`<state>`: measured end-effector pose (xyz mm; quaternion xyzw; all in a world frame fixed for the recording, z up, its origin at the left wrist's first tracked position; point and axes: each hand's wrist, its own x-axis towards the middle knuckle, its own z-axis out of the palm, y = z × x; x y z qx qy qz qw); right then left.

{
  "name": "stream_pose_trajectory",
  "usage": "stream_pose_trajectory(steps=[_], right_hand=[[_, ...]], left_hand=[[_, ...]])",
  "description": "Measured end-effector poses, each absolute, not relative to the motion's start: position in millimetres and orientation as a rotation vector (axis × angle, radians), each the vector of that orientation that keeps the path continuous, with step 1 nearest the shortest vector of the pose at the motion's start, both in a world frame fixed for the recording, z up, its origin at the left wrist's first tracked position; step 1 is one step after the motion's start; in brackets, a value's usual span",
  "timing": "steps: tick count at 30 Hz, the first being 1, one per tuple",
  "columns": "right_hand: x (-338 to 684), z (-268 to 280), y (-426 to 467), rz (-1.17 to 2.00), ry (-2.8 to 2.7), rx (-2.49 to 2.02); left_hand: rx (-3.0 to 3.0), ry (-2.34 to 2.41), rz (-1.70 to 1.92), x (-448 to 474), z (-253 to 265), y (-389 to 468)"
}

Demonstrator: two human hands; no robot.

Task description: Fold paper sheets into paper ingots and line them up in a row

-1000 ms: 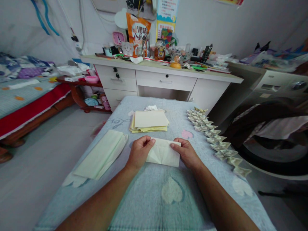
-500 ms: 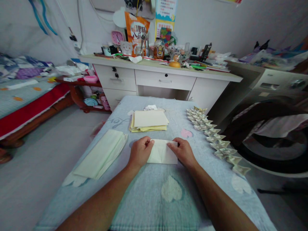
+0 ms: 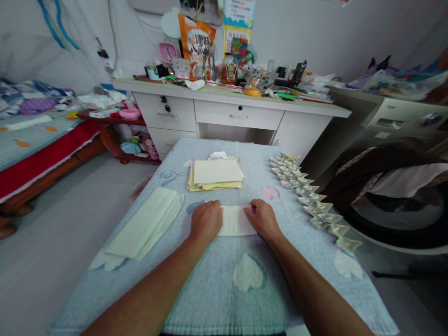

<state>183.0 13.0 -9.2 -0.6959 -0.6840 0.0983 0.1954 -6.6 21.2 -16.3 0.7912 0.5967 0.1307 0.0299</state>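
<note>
A folded sheet of pale paper (image 3: 235, 221) lies on the blue patterned cloth between my hands. My left hand (image 3: 207, 219) is closed at its left end, with the thumb along the edge. At the right end, my right hand (image 3: 262, 217) is also closed, thumb and bent fingers on the paper's upper corner. Beyond them lies a stack of cream and yellow paper (image 3: 218, 172). To the left is a pile of long, pale folded sheets (image 3: 145, 224). A row of folded paper boats (image 3: 310, 191) runs along the cloth's right side.
The cloth-covered table (image 3: 210, 289) stands before a white desk (image 3: 231, 98) crowded with jars, a pink clock (image 3: 168, 52) and an orange bag (image 3: 196, 44). A washing machine (image 3: 395, 121) is at right. A bed (image 3: 42, 140) is at left.
The paper now lies flatter on the cloth. My left hand has turned over it, its fingers lower and flatter, and my right hand has shifted slightly left.
</note>
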Motion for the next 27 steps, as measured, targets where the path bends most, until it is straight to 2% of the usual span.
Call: stream_pose_trajectory(steps=[7, 13, 19, 27], right_hand=[[181.2, -8.5, 11.5, 0.224, -1.994, -2.07], [171.6, 1.3, 4.5, -0.037, -1.987, -1.934], [160.0, 1.4, 1.2, 0.206, -2.468, -1.532], [158.4, 0.2, -1.9, 0.28, -2.437, -1.573]], left_hand=[[2.475, 1.888, 0.348, -2.4, -16.6, 17.4], [2.428, 2.033, 0.547, 1.7, -13.4, 14.1], [2.52, 1.943, 0.468, 4.3, -15.6, 14.7], [2.49, 1.632, 0.401, -18.0, -12.2, 17.3]])
